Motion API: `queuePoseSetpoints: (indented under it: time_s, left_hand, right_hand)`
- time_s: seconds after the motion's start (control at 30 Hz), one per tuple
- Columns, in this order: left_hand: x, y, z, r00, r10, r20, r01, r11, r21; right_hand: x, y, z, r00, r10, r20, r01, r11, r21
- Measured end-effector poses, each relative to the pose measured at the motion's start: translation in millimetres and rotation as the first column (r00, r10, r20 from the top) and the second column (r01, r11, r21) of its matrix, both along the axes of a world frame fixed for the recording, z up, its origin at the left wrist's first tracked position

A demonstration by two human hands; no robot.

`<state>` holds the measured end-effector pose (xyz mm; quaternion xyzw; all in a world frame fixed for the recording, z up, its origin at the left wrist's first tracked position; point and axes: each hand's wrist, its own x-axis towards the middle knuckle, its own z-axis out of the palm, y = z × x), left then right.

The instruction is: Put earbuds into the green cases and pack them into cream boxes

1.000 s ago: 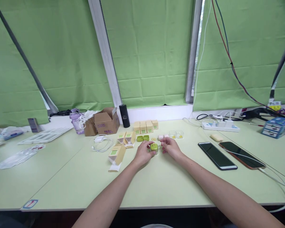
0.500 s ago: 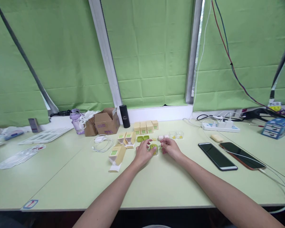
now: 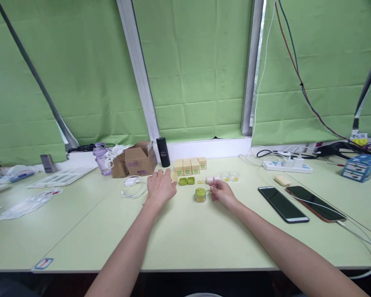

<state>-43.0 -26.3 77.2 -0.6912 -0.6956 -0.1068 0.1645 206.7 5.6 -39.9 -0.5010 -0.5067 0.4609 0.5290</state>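
My left hand (image 3: pixel 161 189) reaches over the small cream cartons at left, its fingers apart and bent downward. It covers most of them; part of one carton (image 3: pixel 174 177) shows beside it. A small clear jar with a green lid (image 3: pixel 200 195) stands upright on the table between my hands. Just right of the jar is my right hand (image 3: pixel 223 193), thumb and fingers closed together; what they hold, if anything, cannot be made out. Behind the jar lie two green lids (image 3: pixel 186 180), small yellow pieces (image 3: pixel 200 182), pinkish-white rolls (image 3: pixel 213 179) and two clear cups (image 3: pixel 229 176).
Several cream cartons (image 3: pixel 190 166) stand in a row at the back. Left of them are a black cylinder (image 3: pixel 163 152), a cardboard box (image 3: pixel 139 160) and a white cable (image 3: pixel 134 187). Two phones (image 3: pixel 283 204) and a power strip (image 3: pixel 288 166) lie at right.
My left hand has let go of the green-lidded jar and moved left over the small cartons. The jar stays on the table. My right hand has hardly moved.
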Motion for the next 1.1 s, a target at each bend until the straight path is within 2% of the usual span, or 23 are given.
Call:
queuePoseSetpoints:
  time_s: [0.1, 0.2, 0.33, 0.47, 0.57, 0.73, 0.83, 0.97, 1.03, 1.1]
  left_hand:
    - [-17, -4, 6.6, 0.995, 0.084, -0.045, -0.09, 0.984, -0.152]
    - [-32, -5, 2.7, 0.99, 0.135, -0.039, -0.14, 0.94, -0.311]
    - [-41, -9, -5.3, 0.989, 0.14, -0.054, -0.15, 0.931, -0.332]
    - [-39, -19, -5.0, 0.988, 0.137, -0.071, -0.153, 0.932, -0.329]
    - [-35, -33, 1.8, 0.989, 0.124, -0.081, -0.145, 0.922, -0.36]
    - [-20, -62, 19.7, 0.993, 0.06, -0.103, -0.091, 0.94, -0.328]
    - [-4, -69, 25.9, 0.999, 0.0, -0.051, -0.012, 0.973, -0.23]
    - [21, -53, 19.6, 0.996, -0.075, 0.049, 0.074, 0.997, 0.03]
    - [33, -39, 10.9, 0.983, -0.154, 0.103, 0.136, 0.977, 0.161]
    - [43, -23, 0.9, 0.947, -0.3, 0.115, 0.258, 0.924, 0.283]
  right_hand:
    - [-1, -1, 0.9, 1.0, -0.006, 0.003, 0.006, 1.0, -0.003]
    - [-1, -1, 1.6, 1.0, -0.008, 0.004, 0.008, 1.0, -0.003]
    - [-1, -2, 2.7, 1.0, -0.007, 0.005, 0.007, 1.0, 0.0]
    - [0, -4, 4.7, 1.0, -0.004, 0.005, 0.004, 1.0, 0.0]
    - [-1, -5, 5.4, 1.0, -0.006, 0.007, 0.006, 1.0, 0.003]
    - [-2, -4, 4.6, 0.999, -0.029, 0.031, 0.029, 0.999, 0.024]
    - [-1, -6, 6.0, 0.996, -0.066, 0.054, 0.061, 0.995, 0.081]
    - [0, -14, 13.8, 0.981, -0.118, 0.153, 0.064, 0.946, 0.317]
    - [-2, -20, 19.2, 0.972, -0.11, 0.206, 0.022, 0.921, 0.389]
    - [-6, -26, 24.0, 0.966, -0.099, 0.238, -0.015, 0.901, 0.435]
